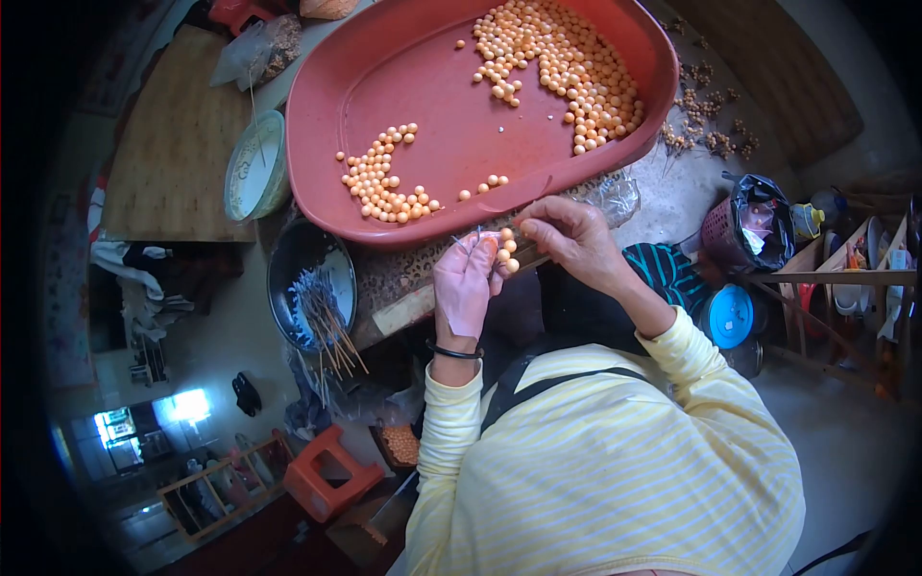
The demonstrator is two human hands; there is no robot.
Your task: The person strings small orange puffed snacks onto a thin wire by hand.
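My left hand [461, 288] wears a pale pink glove and is closed on a small cluster of orange beads [508, 253]. Thin dark stems poke up between its fingers. Just to the right, my right hand [581, 248] has thumb and forefinger pinched together close to the cluster; whatever lies between those fingertips is too small to make out. Both hands are at the near rim of a large red plastic tub [413, 62]. Loose orange beads [600, 96] are heaped at the tub's far right, with a smaller group [384, 182] at its left.
A dark bowl [279, 259] holding a bundle of thin sticks [325, 312] stands left of my hands. Behind it is a pale green bowl [259, 173]. Beaded sprigs [706, 115] lie right of the tub. A lined bin [725, 226] and orange stool [327, 475] stand lower down.
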